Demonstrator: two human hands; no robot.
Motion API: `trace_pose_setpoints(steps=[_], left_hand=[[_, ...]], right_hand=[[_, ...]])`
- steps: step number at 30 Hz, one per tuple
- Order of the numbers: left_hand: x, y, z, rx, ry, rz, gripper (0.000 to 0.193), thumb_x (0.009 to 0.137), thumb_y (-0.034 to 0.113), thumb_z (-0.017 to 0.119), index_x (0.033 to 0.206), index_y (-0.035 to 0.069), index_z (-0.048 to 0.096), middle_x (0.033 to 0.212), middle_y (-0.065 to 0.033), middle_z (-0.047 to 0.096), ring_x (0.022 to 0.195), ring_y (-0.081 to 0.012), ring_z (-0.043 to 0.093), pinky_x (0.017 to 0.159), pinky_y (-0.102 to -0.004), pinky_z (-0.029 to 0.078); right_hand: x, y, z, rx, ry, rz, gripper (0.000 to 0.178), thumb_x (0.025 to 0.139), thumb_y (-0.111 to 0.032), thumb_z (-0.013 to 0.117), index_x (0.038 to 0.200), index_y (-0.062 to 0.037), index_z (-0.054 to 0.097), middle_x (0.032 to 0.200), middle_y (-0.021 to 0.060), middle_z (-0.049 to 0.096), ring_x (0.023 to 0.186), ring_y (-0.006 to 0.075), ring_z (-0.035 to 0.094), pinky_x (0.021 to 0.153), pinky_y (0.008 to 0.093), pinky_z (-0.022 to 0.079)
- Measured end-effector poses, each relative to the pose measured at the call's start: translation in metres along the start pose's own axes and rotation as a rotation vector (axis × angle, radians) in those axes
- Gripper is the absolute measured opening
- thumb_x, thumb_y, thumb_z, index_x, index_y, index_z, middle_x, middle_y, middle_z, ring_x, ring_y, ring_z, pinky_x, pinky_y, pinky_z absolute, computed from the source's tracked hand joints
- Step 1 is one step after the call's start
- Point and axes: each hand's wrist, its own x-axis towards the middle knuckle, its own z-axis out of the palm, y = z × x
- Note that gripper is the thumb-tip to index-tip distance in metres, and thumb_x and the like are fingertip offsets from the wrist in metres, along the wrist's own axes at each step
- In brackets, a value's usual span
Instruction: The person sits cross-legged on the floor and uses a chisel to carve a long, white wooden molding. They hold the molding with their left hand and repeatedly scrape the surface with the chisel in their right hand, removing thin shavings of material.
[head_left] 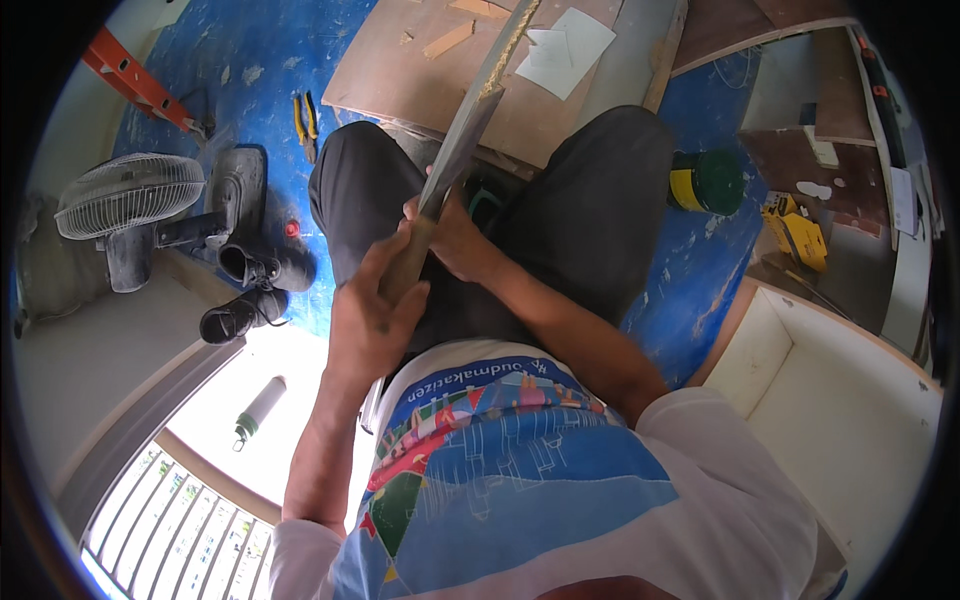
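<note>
**Long strip (457, 155) gripped at its lower end over a blue-covered floor (225, 80)**

A seated person in dark trousers (600, 185) holds one long strip in two bare hands. The left hand (370, 325) closes around its brown lower end; the right hand (455, 238) wraps it just above. From the grip, the strip slants up and rightward between two knees and over a wooden board (385, 65), its upper edge ragged and tan; whether it touches the board cannot be told.

On the board lie white paper (575, 45) and at least two flat wood offcuts (448, 40). To the left are two black boots (268, 262), one fan (130, 195), one pair of yellow-handled pliers (305, 125) and one orange-red ladder (135, 80), partly in view. To the right stand one dark green tub (715, 183) with a yellow label, one yellow-and-black package (797, 235) and one open white box (840, 400).

White lettering crosses a blue band on the printed shirt (520, 470); a green-ended cylinder (260, 410) lies at lower left.
</note>
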Motion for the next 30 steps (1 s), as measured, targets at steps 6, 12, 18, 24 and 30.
trace_pose_setpoints(steps=[6,12,18,24,30], left_hand=[[0.045,0.011,0.015,0.052,0.082,0.102,0.056,0.088,0.007,0.071,0.141,0.000,0.057,0.117,-0.0299,0.072,0.111,-0.0392,0.073,0.092,-0.0423,0.056],[0.000,-0.001,0.006,0.004,0.015,-0.008,0.057,0.089,0.009,0.072,0.143,0.000,0.058,0.111,-0.0216,0.073,0.073,-0.0173,0.069,0.069,-0.0292,0.053],[0.073,-0.004,0.027,0.050,0.103,0.236,0.057,0.090,0.014,0.072,0.143,0.000,0.057,0.092,-0.0152,0.071,0.059,-0.0135,0.063,0.057,-0.0287,0.049],[0.027,0.011,0.014,-0.005,0.032,0.024,0.058,0.089,0.013,0.072,0.144,0.000,0.056,0.100,-0.0188,0.070,0.082,-0.0248,0.066,0.073,-0.0348,0.051],[0.034,0.015,0.009,0.001,0.019,0.034,0.060,0.089,0.009,0.071,0.145,-0.003,0.055,0.087,-0.0107,0.068,0.059,-0.0118,0.058,0.056,-0.0294,0.047]], right_hand=[[0.011,-0.011,-0.017,-0.186,-0.115,-0.019,0.046,0.105,-0.015,0.062,0.144,-0.0106,0.038,0.112,0.0070,0.056,0.100,0.0186,0.063,0.093,0.0395,0.056],[-0.004,-0.004,-0.003,-0.209,-0.050,-0.088,0.024,0.106,-0.015,0.054,0.128,-0.0057,0.053,0.120,0.0107,0.055,0.119,0.0228,0.056,0.117,0.0496,0.038],[-0.003,-0.016,-0.001,-0.500,-0.135,-0.368,0.054,0.102,-0.010,0.060,0.148,-0.0034,0.031,0.123,0.0115,0.053,0.124,0.0291,0.053,0.123,0.0456,0.030],[-0.003,-0.015,-0.007,0.005,-0.125,0.050,0.069,0.104,-0.019,0.065,0.155,-0.0010,0.022,0.121,0.0095,0.057,0.120,0.0205,0.060,0.109,0.0403,0.048],[0.005,-0.007,-0.001,-0.034,-0.063,-0.172,0.069,0.096,-0.020,0.076,0.144,-0.0054,0.028,0.111,0.0061,0.057,0.101,0.0155,0.061,0.094,0.0338,0.053]])
